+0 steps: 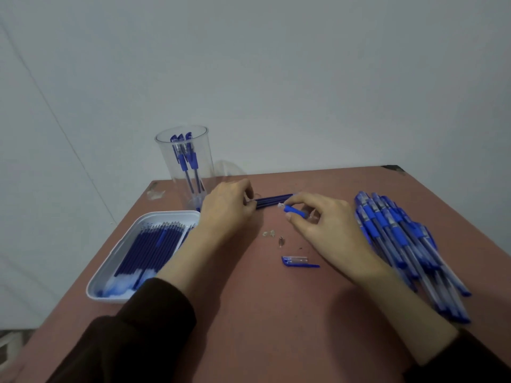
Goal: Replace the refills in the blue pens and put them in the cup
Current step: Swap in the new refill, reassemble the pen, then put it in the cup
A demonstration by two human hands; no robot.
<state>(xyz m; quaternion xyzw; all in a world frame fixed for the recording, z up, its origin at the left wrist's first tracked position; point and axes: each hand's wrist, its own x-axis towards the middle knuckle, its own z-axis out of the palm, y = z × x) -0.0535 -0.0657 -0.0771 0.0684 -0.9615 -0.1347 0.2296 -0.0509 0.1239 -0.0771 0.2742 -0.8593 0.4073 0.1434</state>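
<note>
- Head cam, only view.
- Left hand (229, 208): fingers (249, 207) curled, pinching the left end of a dark blue refill (273, 201). Could be two sticks side by side, can't tell.
- Right hand (326, 228): thumb + forefinger clamped on a pen barrel (294, 209) at its blue rubber grip. Rest of barrel hidden under the hand.
- Where: refill + barrel sit between the two hands, mid-bench (276, 313), just right of the cup (182, 161). Cup is upright w/ a few pens standing in it.
- Axis: refill runs left–right, right end angled slightly away from the wearer and ending at the right forefinger, just beside the barrel. Barrel approx parallel, its visible end pointing left twd the left hand.
- Handling (my read): refill is light and thin, prob bends if pushed off-line. Hold close to the entering end and feed straight. Barrel is stiff, slick plastic; the rubber grip is the no-slip spot.
- Loose bits near right wrist: cap (297, 261), small tip (281, 241). Tiny, likely to roll.
- Tray (110, 261) of refills by the left forearm; pen pile (401, 244) right of the right hand.
</note>
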